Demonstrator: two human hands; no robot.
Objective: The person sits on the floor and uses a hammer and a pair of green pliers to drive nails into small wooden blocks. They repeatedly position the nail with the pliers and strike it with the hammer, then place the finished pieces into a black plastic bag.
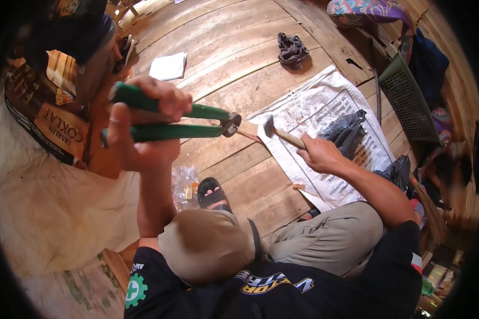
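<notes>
My left hand [159, 106] is raised over the floor, its fingers and thumb wrapped round the long green handles of a pair of pincers [197, 130]. The pincers' dark metal jaws point right. A thin brown strip [250, 136] shows just past the jaws; whether they grip it I cannot tell. In my right hand [323, 155] is a small hammer [288, 139], held by its wooden handle with the head up and to the left. The hammer head is apart from the jaws, above the edge of a white printed sack [298, 165].
On the plank floor [223, 85] lie white papers [168, 66] and a crumpled dark bag [291, 50]. Black plastic [346, 130] rests on the sack. A green basket [410, 98] stands at right. Clear plastic [185, 186] is by my foot. Another person [82, 40] sits far left.
</notes>
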